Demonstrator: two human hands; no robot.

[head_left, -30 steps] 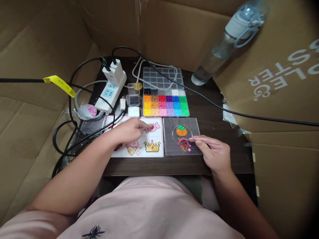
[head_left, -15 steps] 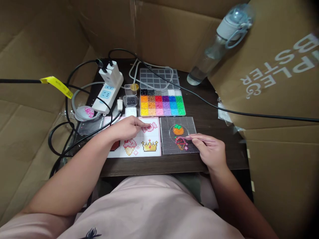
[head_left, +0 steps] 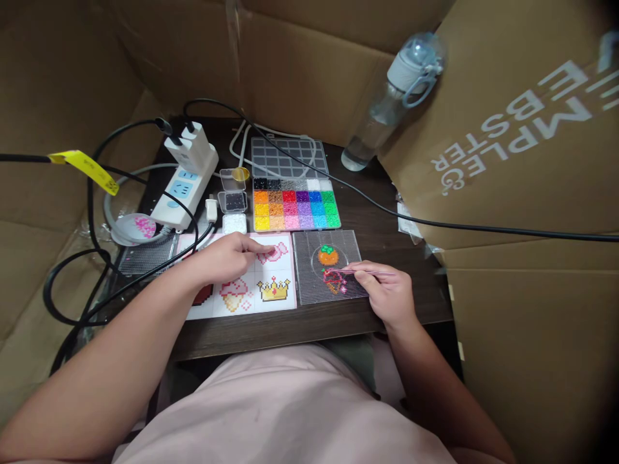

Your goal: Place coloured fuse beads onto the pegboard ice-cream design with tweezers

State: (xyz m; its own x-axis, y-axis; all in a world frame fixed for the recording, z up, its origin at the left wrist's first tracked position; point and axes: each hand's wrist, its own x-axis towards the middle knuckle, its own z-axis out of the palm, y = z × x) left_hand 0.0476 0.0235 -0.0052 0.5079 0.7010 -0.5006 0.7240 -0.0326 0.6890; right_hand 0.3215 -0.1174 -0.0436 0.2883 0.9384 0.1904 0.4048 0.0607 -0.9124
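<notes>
My left hand (head_left: 227, 259) rests over a printed pattern sheet (head_left: 278, 305), index finger stretched out onto the pink candy picture (head_left: 275, 253), the other fingers curled. A crown and an ice-cream cone show below it on the sheet. To the right lies a clear pegboard (head_left: 309, 298) bearing an orange fruit of beads (head_left: 328, 256) with green leaves. Just below that is a partly outlined bead figure (head_left: 333, 281) in red, pink and brown. My right hand (head_left: 391, 296) grips pink tweezers (head_left: 380, 272), their tips at the top of this figure.
Behind the sheet stands a divided box of coloured beads (head_left: 297, 229), with small bead boxes (head_left: 235, 223) beside it. A power strip (head_left: 181, 200), tangled cables and a dish of pink beads (head_left: 130, 232) lie left. A water bottle (head_left: 372, 125) stands at back right. Cardboard walls surround the table.
The whole view has shifted, so the table appears further left. Both hands keep nearly the same places: left finger on the candy picture, right-hand tweezers at the bead figure.
</notes>
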